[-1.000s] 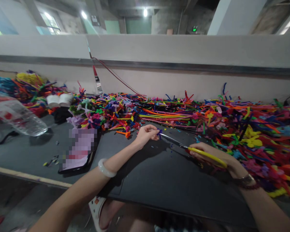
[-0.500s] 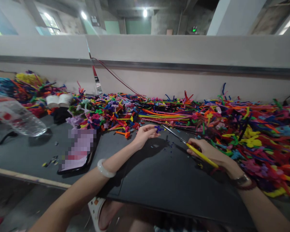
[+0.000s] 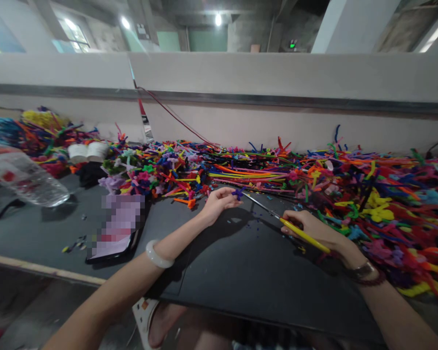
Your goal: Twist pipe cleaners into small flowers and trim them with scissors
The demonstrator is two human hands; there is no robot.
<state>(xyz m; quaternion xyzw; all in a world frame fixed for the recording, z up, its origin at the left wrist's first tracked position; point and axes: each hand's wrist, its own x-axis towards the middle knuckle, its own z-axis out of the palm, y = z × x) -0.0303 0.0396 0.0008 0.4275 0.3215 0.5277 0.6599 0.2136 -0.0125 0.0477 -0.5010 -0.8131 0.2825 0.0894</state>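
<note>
My left hand (image 3: 219, 202) pinches a small purple pipe-cleaner piece (image 3: 237, 193) between thumb and fingertips, low over the dark table (image 3: 222, 262). My right hand (image 3: 316, 232) is closed round the yellow handles of a pair of scissors (image 3: 277, 217). The steel blades point up and left, and their tip lies right beside the purple piece. A pale bangle sits on my left wrist and a dark bracelet on my right.
A deep heap of bright pipe cleaners (image 3: 350, 194) runs along the back and right of the table. A phone (image 3: 118, 228) lies at the left, a clear plastic bottle (image 3: 25, 177) further left, two white cups (image 3: 87, 151) behind. Small clippings dot the table.
The scissors and my right hand have drawn back a little to the right from the purple piece, then the blade tip came up beside it again. My left hand has barely moved.
</note>
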